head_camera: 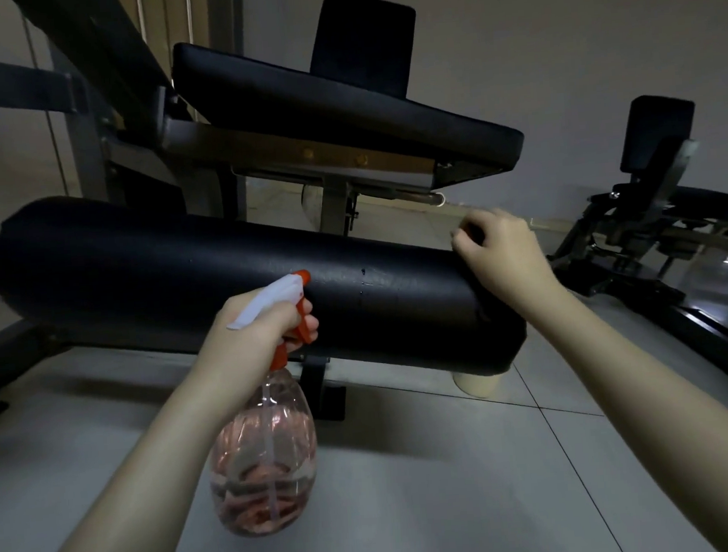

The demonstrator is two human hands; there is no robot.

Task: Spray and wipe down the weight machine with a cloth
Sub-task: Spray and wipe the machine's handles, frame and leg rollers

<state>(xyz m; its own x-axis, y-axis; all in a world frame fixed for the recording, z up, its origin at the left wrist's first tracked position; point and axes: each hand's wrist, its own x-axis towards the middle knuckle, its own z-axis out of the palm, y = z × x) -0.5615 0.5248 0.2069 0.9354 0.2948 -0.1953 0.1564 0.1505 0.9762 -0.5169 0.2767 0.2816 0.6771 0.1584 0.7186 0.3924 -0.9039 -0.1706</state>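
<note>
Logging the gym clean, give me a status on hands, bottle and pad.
Left hand gripping spray bottle, nozzle at black roller pad. Right hand resting on pad's end. No cloth visible. Nothing blocking.

A dimly lit gym: pale tiled floor (474, 462), plain grey walls (574, 45), a second exercise bench (658, 195) far right.

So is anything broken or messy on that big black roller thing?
Nothing looks broken. The black roller pad has only a few small wet drops near its middle, by the nozzle of the spray bottle in the left hand. The right hand rests on the pad's end, and no cloth shows.
</note>
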